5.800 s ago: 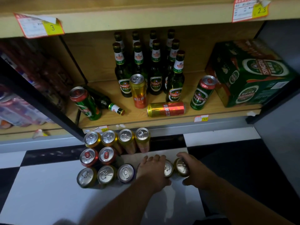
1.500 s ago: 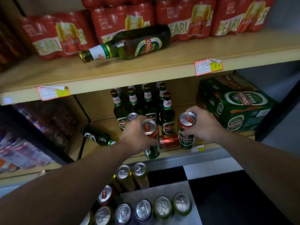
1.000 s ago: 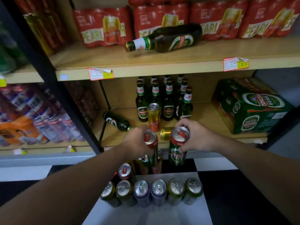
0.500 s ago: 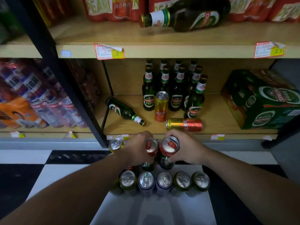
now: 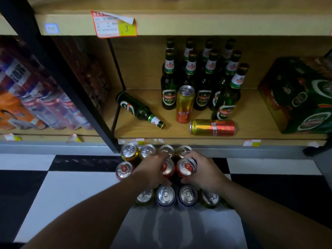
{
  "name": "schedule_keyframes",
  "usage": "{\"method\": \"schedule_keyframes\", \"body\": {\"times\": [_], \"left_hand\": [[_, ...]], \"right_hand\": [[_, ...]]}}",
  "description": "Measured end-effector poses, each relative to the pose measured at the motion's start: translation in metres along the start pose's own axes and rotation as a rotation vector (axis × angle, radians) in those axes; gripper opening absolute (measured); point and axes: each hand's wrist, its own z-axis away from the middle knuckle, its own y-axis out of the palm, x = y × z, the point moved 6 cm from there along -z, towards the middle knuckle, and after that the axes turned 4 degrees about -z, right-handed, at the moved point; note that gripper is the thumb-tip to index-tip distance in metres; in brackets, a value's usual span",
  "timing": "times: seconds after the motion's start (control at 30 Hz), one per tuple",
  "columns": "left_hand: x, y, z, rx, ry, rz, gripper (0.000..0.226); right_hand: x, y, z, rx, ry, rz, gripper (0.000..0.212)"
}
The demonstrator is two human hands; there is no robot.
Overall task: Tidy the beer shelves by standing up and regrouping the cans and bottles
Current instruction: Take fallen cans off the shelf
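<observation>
Both hands lowered red-topped cans [image 5: 186,167] among floor cans [image 5: 165,195], shelf [image 5: 179,141] behind.

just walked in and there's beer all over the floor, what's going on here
A person is sorting beer. Each hand, left hand and right hand, grips a red-topped can among upright cans grouped on the floor. On the shelf, a green bottle and a gold-and-red can lie on their sides.

Cans [image 5: 165,195] stand on the floor [image 5: 75,193] at lower centre; bottles [image 5: 203,78] stand on the shelf [image 5: 251,126] above them.
</observation>
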Motion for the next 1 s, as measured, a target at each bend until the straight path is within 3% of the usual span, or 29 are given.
{"method": "schedule_keyframes", "body": {"times": [0.37,1.0], "left_hand": [[0.004,0.023,-0.005,-0.017,-0.082,-0.089,0.072],[0.005,0.028,-0.012,-0.077,-0.161,-0.265,0.059]], "right_hand": [[-0.021,0.018,-0.008,-0.091,0.068,0.034,0.048],[-0.03,0.025,-0.01,-0.109,0.171,0.048,0.057]]}}
